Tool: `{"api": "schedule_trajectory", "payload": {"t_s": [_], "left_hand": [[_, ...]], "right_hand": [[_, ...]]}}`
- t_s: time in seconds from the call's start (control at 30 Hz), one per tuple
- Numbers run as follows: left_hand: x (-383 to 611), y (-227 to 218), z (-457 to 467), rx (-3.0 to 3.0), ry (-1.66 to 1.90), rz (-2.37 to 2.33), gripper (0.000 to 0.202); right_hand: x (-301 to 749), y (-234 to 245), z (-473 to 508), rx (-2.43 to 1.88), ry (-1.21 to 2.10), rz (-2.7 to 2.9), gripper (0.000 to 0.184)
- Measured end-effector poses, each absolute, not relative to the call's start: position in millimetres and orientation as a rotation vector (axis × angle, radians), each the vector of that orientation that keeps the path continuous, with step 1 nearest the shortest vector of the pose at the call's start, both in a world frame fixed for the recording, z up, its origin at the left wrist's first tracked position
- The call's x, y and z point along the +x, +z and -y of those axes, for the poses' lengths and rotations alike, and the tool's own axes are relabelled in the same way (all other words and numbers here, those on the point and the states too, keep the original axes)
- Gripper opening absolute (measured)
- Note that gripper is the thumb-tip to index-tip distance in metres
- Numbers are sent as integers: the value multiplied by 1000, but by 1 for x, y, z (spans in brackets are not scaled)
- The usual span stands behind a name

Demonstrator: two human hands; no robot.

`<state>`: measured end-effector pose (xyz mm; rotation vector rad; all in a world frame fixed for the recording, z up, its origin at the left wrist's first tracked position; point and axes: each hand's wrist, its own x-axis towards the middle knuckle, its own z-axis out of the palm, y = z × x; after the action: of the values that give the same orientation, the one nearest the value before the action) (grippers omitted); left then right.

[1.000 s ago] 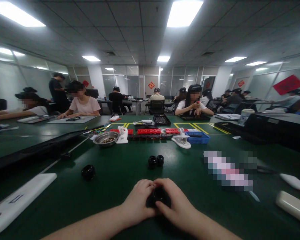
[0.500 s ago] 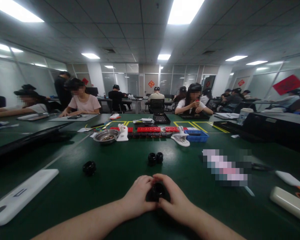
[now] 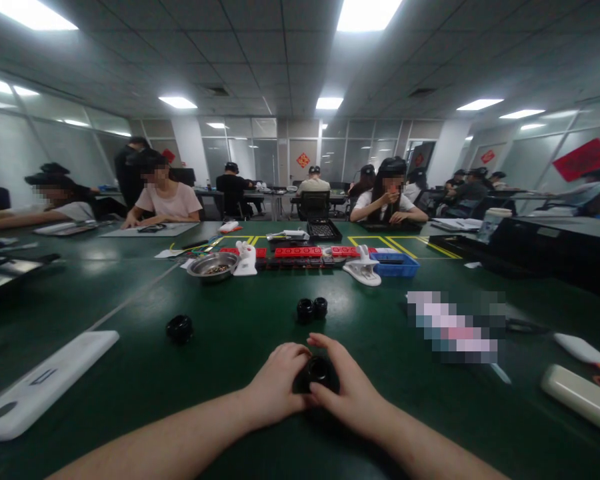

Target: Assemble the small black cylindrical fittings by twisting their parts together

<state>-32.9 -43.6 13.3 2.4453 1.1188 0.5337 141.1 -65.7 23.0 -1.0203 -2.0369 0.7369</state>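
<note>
A glossy black round part with a hole in its top (image 3: 319, 371) is between my two hands, low over the near middle of the table. My left hand (image 3: 278, 381) curls round its left side, while my right hand (image 3: 351, 388) wraps its right side with the thumb across the front. Some of the part is hidden by the fingers. Beyond my hands, two similar black round parts (image 3: 305, 310) stand side by side, touching or nearly so. Another black ribbed part (image 3: 179, 329) lies apart on the left.
A white slab with an oval hole (image 3: 55, 380) lies left. Further back are a metal bowl (image 3: 198, 270) of small pieces, red blocks (image 3: 298, 252), white clamps (image 3: 363, 272) and a blue tray (image 3: 395, 268). A beige case (image 3: 580, 397) is at right. Several people sit beyond.
My right fingers have lifted slightly and shifted on the black part, and its hole now faces up more plainly. Both hands stay around it. The view has tilted a little.
</note>
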Motion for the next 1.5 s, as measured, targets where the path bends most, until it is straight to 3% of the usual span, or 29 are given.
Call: {"api": "schedule_trajectory", "payload": {"t_s": [0.13,0.23,0.33,0.43,0.67,0.83,1.0,1.1,1.3,1.5], "left_hand": [[-32,13,44,2447,547,-1118,35],[-33,12,44,2436,564,-1112,43],[-33,10,43,2443,582,-1096,54],[-33,11,42,2454,560,-1107,45],[-34,14,43,2454,543,-1094,48],[-34,10,43,2468,565,-1093,54],[-33,12,43,2469,544,-1113,41],[-33,14,44,2483,553,-1111,35],[-33,14,45,2470,569,-1104,47],[-34,14,44,2487,563,-1097,38]], "right_hand": [[136,24,62,-1218,667,1943,53],[136,25,62,-1186,739,1967,48],[140,26,64,-1003,844,2044,61],[142,26,67,-964,837,2062,72],[139,24,66,-1143,665,2040,57],[144,30,71,-901,653,2141,72],[144,28,65,-1139,536,1979,57],[142,22,60,-1200,573,1955,61],[146,21,63,-948,779,2054,74],[142,22,62,-1129,661,1981,64]]}}
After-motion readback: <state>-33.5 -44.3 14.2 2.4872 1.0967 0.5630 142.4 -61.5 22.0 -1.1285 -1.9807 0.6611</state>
